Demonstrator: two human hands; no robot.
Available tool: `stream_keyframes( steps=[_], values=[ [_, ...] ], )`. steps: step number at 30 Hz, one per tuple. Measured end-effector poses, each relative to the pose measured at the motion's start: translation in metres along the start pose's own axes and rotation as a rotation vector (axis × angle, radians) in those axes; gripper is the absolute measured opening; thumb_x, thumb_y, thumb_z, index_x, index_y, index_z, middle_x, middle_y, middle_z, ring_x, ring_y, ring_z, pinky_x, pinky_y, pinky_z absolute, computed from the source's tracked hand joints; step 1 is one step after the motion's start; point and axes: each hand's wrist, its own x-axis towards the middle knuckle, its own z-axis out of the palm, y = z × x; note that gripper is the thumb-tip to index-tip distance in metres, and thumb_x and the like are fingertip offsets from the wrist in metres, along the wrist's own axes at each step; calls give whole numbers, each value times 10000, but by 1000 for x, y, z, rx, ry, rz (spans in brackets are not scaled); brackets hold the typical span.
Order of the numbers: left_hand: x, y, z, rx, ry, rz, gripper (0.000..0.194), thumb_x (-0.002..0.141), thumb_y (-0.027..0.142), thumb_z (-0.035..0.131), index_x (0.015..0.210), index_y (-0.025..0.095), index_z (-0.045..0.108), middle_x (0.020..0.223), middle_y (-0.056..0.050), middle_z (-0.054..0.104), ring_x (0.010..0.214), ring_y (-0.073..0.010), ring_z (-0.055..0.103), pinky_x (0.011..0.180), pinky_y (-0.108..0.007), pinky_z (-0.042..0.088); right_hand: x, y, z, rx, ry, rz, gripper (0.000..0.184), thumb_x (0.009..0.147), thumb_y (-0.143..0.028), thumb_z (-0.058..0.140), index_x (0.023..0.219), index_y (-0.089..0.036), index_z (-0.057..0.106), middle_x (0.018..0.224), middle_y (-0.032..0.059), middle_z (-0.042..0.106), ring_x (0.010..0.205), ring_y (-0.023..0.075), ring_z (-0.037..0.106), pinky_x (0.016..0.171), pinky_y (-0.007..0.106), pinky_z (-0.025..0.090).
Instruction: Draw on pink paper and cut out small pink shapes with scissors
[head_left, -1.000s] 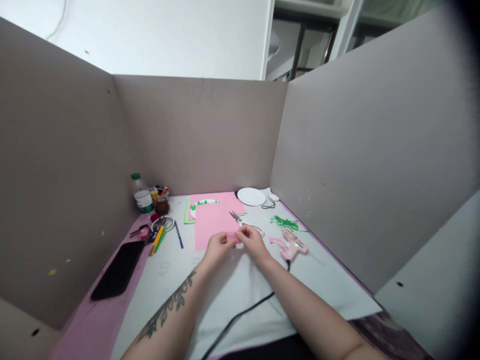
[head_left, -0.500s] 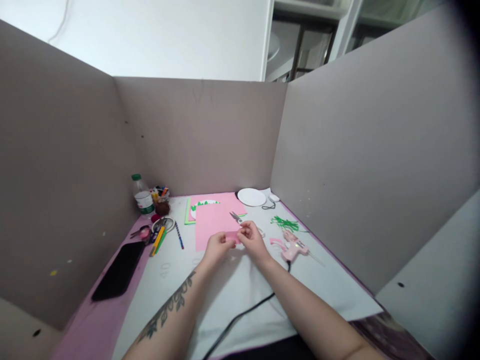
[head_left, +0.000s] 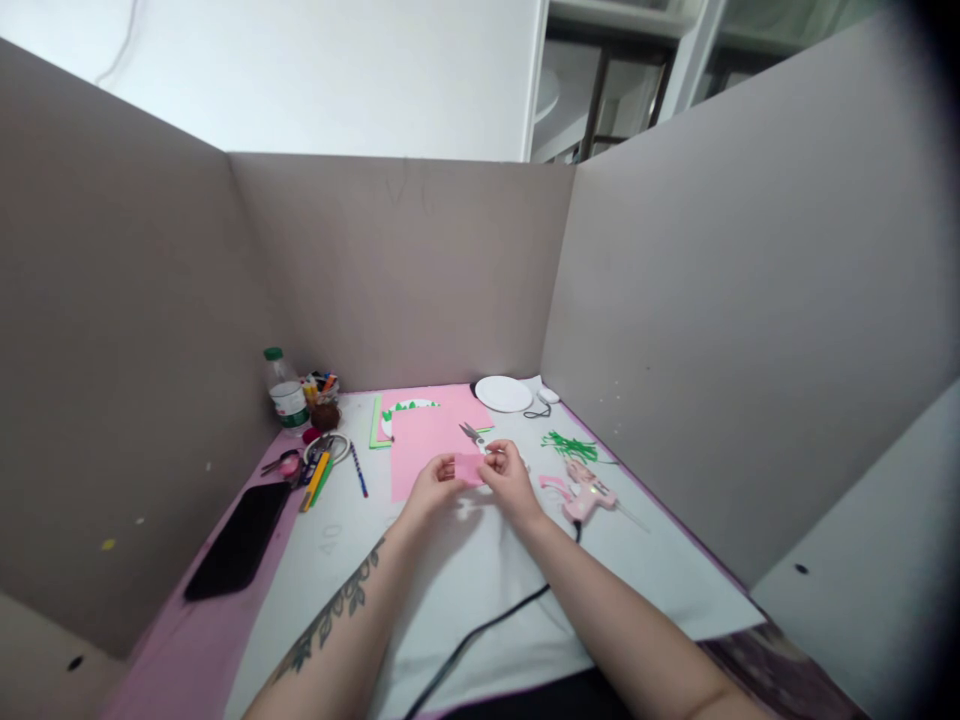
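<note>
A small piece of pink paper (head_left: 469,468) is held up between my two hands, over the middle of the table. Its left edge is pinched by my left hand (head_left: 433,487), and its right edge by the fingers of my right hand (head_left: 509,474). Just beyond the hands, scissors (head_left: 472,434) with open blades lie on a large pink sheet (head_left: 420,445); their handles are partly hidden by my right hand. Behind that sheet, a white disc with green paper pieces (head_left: 412,406) is partly covered.
At right lie a pink hot glue gun (head_left: 590,495) with a black cord (head_left: 487,627) running toward me, and green strips (head_left: 570,447). A white plate (head_left: 504,394) sits at the back. Leftward are a bottle (head_left: 286,395), tape roll (head_left: 339,450), pencil (head_left: 359,470) and phone (head_left: 238,540).
The pink paper has been tilted up, so more of its face shows between the fingers. Both hands have shifted only slightly; the things on the table stay put.
</note>
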Motion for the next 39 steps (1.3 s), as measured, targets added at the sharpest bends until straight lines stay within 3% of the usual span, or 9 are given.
stream_keyframes(
  steps=[3,9,14,22,27,30,34,39],
  values=[
    [1,-5,-1,40,-27,13,389,590,190,711,954,101,609,824,-98,686,667,-166,630,567,-231,441,-2,-3,3,-14,-11,-29,272,654,-159,585,865,-222,425,648,-68,442,559,104,426,550,223,343],
    [1,-5,-1,58,29,18,339,591,164,705,906,108,596,741,-63,676,642,-152,621,584,-235,444,-2,-4,3,-110,-47,-104,151,677,-161,593,756,-210,475,657,-43,452,595,127,437,572,246,353],
    [0,-2,0,67,52,72,303,571,180,729,835,112,598,736,-54,670,654,-147,621,619,-240,453,-1,0,2,-114,-83,-50,141,697,-213,614,823,-190,555,716,-4,537,645,152,500,612,270,394],
    [-1,-1,1,97,134,62,324,578,254,753,819,127,577,648,-6,629,586,-122,588,557,-212,420,0,-2,3,-117,-61,-19,111,696,-263,626,688,-183,550,631,-22,538,585,130,471,581,256,381],
    [0,1,-4,42,212,108,279,618,243,701,852,143,587,727,-22,655,645,-136,604,625,-242,459,0,-3,1,-96,-114,32,110,686,-266,630,686,-183,558,620,-18,543,585,134,478,580,256,382],
    [3,3,-11,173,237,201,178,657,202,628,824,145,647,824,-58,683,771,-173,623,723,-279,469,-2,-7,0,-130,-113,-13,82,690,-249,628,689,-188,573,718,15,585,683,161,520,632,267,404],
    [4,6,-14,371,185,269,223,710,188,555,869,155,708,930,-85,698,861,-198,619,784,-299,457,-5,-10,1,-132,-123,-70,63,656,-224,631,665,-190,579,934,59,583,875,205,534,648,258,420],
    [1,5,-9,448,123,263,382,742,251,566,1103,145,635,772,-46,661,654,-149,575,616,-253,438,-4,-4,4,-127,-156,-13,48,666,-201,595,660,-190,548,660,-11,545,637,147,503,597,256,392]
  ],
)
